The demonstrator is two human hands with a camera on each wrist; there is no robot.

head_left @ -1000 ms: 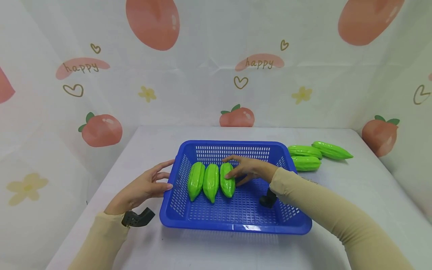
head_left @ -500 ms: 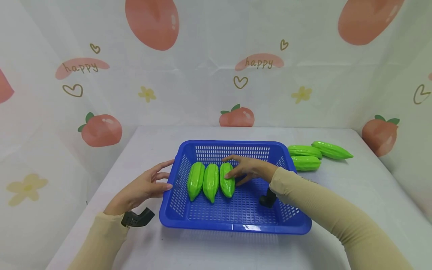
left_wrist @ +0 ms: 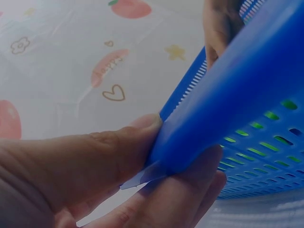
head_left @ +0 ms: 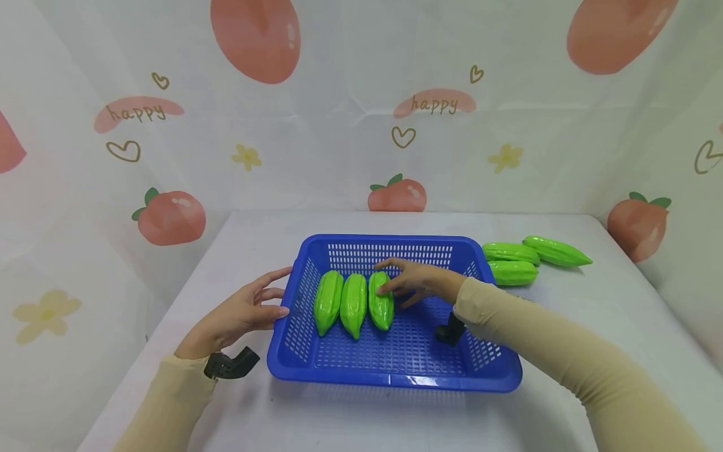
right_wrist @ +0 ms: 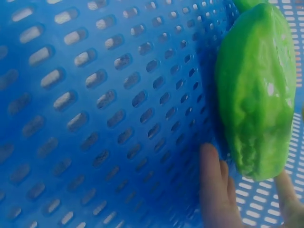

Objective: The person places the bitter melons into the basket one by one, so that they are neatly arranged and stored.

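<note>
A blue plastic basket with slotted walls holds three glossy green bitter melons in a row: the left one, the middle one and the right one. My left hand pinches the basket's left rim, thumb on top and fingers beneath, as the left wrist view shows. Reaching inside from the right, my right hand has its fingers spread loosely about the right bitter melon, one fingertip on its upper side. In the right wrist view some fingers stand a little apart from this melon.
Several more bitter melons lie on the white table just beyond the basket's right side, one angled outward. A fruit-patterned curtain stands behind the table and along both sides. A black wrist mount hangs inside the basket.
My right hand's fingers have shifted slightly right and loosened around the right bitter melon. The melons, the basket and my left hand stay in place.
</note>
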